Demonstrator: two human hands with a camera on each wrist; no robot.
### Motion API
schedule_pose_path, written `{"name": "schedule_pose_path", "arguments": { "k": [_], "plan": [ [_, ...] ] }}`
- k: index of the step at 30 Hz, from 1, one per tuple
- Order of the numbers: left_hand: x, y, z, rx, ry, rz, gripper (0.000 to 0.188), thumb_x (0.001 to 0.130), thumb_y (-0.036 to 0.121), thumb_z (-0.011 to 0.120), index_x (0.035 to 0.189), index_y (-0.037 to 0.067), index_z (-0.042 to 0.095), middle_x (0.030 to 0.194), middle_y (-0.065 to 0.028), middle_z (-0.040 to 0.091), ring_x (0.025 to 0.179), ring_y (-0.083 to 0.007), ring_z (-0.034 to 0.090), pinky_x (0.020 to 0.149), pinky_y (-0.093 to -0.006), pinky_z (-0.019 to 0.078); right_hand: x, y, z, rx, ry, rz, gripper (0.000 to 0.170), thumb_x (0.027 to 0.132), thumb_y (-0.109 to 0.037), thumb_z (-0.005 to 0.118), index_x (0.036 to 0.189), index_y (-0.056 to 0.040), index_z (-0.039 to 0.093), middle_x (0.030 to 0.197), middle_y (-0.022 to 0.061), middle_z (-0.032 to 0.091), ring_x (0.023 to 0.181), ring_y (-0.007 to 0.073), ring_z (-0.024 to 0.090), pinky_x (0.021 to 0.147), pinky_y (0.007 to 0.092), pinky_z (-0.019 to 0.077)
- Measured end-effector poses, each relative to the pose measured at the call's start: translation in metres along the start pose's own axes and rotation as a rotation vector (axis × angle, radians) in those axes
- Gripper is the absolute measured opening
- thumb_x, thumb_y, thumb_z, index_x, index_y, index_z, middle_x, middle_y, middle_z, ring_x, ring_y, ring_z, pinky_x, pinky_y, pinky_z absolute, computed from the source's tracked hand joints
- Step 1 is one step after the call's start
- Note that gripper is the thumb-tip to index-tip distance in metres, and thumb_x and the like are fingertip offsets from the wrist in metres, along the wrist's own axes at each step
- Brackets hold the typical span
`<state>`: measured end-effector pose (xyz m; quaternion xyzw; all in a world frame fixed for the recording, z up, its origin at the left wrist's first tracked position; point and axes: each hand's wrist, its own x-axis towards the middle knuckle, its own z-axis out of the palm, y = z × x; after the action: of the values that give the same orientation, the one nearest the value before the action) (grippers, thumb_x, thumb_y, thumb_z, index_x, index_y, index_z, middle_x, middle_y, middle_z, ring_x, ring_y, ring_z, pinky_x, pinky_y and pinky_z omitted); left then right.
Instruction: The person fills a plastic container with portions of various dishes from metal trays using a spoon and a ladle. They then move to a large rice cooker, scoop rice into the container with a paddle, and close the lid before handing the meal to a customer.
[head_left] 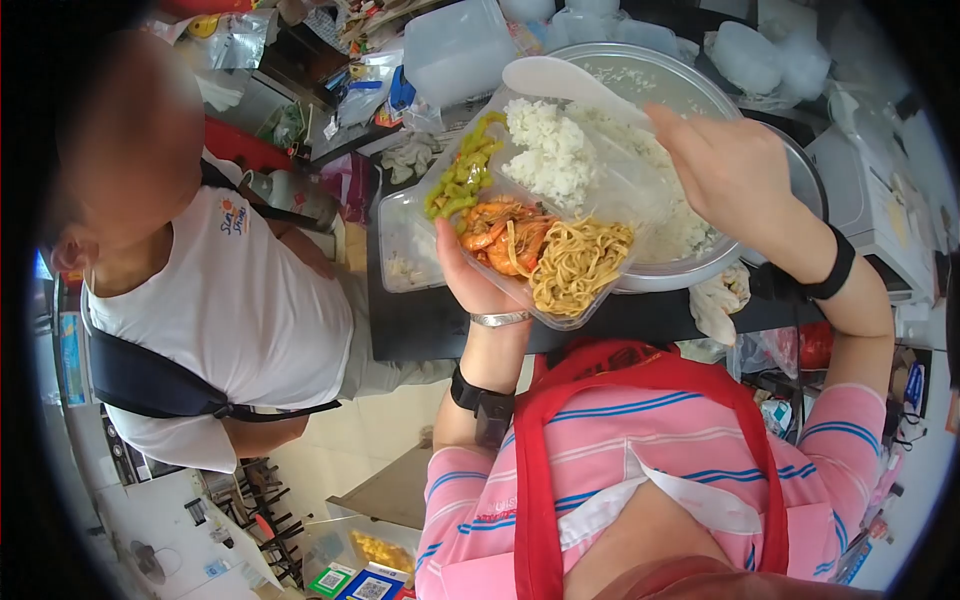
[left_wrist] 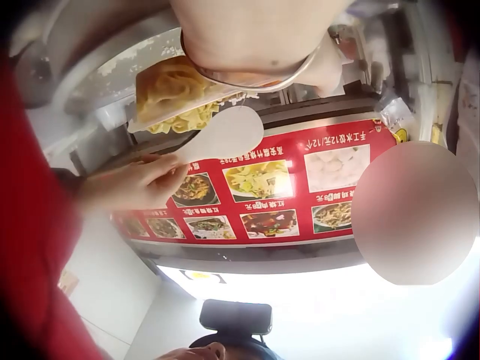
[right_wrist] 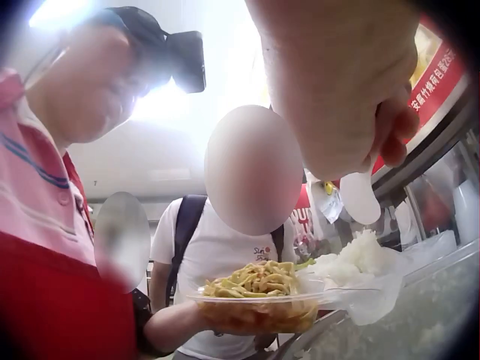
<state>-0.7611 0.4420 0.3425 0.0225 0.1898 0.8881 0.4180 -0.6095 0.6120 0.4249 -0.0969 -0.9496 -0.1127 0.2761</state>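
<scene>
My left hand point(head_left: 475, 280) holds a clear plastic container from its near-left side, fingers under it. In it lie green vegetables point(head_left: 465, 175), red-orange shrimp point(head_left: 495, 232), noodles point(head_left: 580, 262) and a mound of white rice point(head_left: 550, 155). Above the container's far side, my right hand point(head_left: 725, 170) grips the handle of a white rice paddle point(head_left: 570, 85). In the right wrist view the paddle point(right_wrist: 361, 199) hangs just above the rice point(right_wrist: 352, 262), apart from it. The noodles point(right_wrist: 255, 281) fill the near side there. My left hand point(right_wrist: 176, 326) supports the container from the side.
A large metal pot of rice point(head_left: 700, 262) stands beyond and right of the container. Another clear container point(head_left: 405, 265) rests on the dark counter point(head_left: 420, 330) at the left. A person in a white shirt point(head_left: 240, 310) stands to the left. Stacked plastic containers point(head_left: 455, 50) are behind.
</scene>
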Motion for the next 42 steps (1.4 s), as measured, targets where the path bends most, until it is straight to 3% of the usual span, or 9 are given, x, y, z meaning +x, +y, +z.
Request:
{"name": "schedule_pose_path", "arguments": {
  "k": [6,8,13,24,25,27,30,37,42],
  "plan": [
    [0.0,0.011,-0.007,0.065,0.006,-0.037,0.054,0.08,0.051,0.039,0.11,0.006,0.045,0.099,-0.0125,0.053,0.089,-0.0283,0.052,0.077,-0.042,0.043,-0.006,0.002,-0.004,-0.028,-0.077,-0.182,0.028,0.067,-0.009,0.05,0.095,-0.0089,0.055,0.056,0.0056,0.052,0.047,0.0224,0.053,0.043,0.0343,0.0422],
    [-0.003,0.023,-0.015,0.019,-0.031,-0.076,0.055,0.08,0.052,0.04,0.11,0.006,0.045,0.099,-0.0127,0.054,0.088,-0.0284,0.052,0.077,-0.0421,0.0431,0.007,0.03,0.01,-0.062,-0.092,0.041,0.026,0.066,-0.011,0.051,0.091,-0.0075,0.056,0.056,0.0085,0.055,0.052,0.024,0.056,0.046,0.0367,0.0433],
    [-0.011,0.051,-0.025,0.086,0.008,-0.034,0.056,0.08,0.05,0.041,0.112,0.005,0.044,0.099,-0.0133,0.054,0.088,-0.0289,0.053,0.075,-0.042,0.0439,0.016,0.092,0.106,-0.144,-0.448,0.083,0.014,0.067,-0.01,0.05,0.075,-0.0064,0.061,0.062,0.013,0.058,0.061,0.0283,0.058,0.052,0.0387,0.0449],
    [-0.017,0.065,-0.025,0.135,0.074,0.082,0.056,0.082,0.046,0.042,0.12,0.005,0.038,0.112,-0.0104,0.049,0.096,-0.0251,0.05,0.082,-0.0381,0.0418,0.029,0.057,0.207,0.46,-0.548,0.046,0.022,0.073,-0.016,0.052,0.089,-0.0034,0.061,0.061,0.0113,0.058,0.055,0.0266,0.056,0.05,0.0364,0.0437],
    [-0.017,0.067,-0.029,0.137,0.079,0.088,0.056,0.082,0.046,0.042,0.12,0.005,0.038,0.112,-0.0104,0.049,0.096,-0.0251,0.05,0.082,-0.0381,0.0418,0.03,0.056,0.206,0.466,-0.548,0.041,0.022,0.073,-0.016,0.052,0.089,-0.0034,0.061,0.061,0.0113,0.058,0.055,0.0266,0.056,0.05,0.0364,0.0437],
    [-0.019,0.072,-0.039,0.147,-0.016,0.047,0.056,0.082,0.046,0.042,0.12,0.005,0.037,0.112,-0.0108,0.049,0.096,-0.0253,0.051,0.082,-0.0378,0.0423,0.031,0.052,0.195,0.868,-0.929,0.461,0.025,0.076,-0.018,0.052,0.093,-0.0017,0.06,0.053,0.0055,0.052,0.041,0.0159,0.046,0.039,0.0292,0.0363],
    [-0.022,0.074,-0.037,0.124,0.1,0.082,0.058,0.08,0.05,0.043,0.118,0.006,0.038,0.107,-0.0117,0.05,0.091,-0.0277,0.051,0.078,-0.0417,0.0426,0.029,0.042,0.156,1.055,-0.936,0.563,0.028,0.077,-0.019,0.052,0.096,-0.0002,0.058,0.05,0.0013,0.046,0.037,0.0074,0.035,0.034,0.0236,0.0267],
    [-0.018,0.069,-0.033,0.094,0.063,0.079,0.058,0.08,0.05,0.042,0.117,0.005,0.039,0.103,-0.0139,0.052,0.091,-0.0304,0.051,0.078,-0.0456,0.042,0.013,0.073,0.133,1.243,-0.782,0.681,0.023,0.078,-0.015,0.052,0.094,0.0008,0.058,0.047,-0.0014,0.043,0.034,0.0043,0.032,0.032,0.0196,0.0238],
    [-0.001,0.047,-0.027,0.134,0.052,0.112,0.057,0.08,0.05,0.04,0.115,0.005,0.042,0.102,-0.0166,0.052,0.092,-0.0331,0.05,0.081,-0.0483,0.0395,0.049,0.09,0.035,0.897,-0.779,0.543,0.022,0.077,-0.017,0.053,0.088,0.0006,0.06,0.048,-0.0012,0.044,0.035,0.0024,0.035,0.031,0.017,0.024]
  ]
}}
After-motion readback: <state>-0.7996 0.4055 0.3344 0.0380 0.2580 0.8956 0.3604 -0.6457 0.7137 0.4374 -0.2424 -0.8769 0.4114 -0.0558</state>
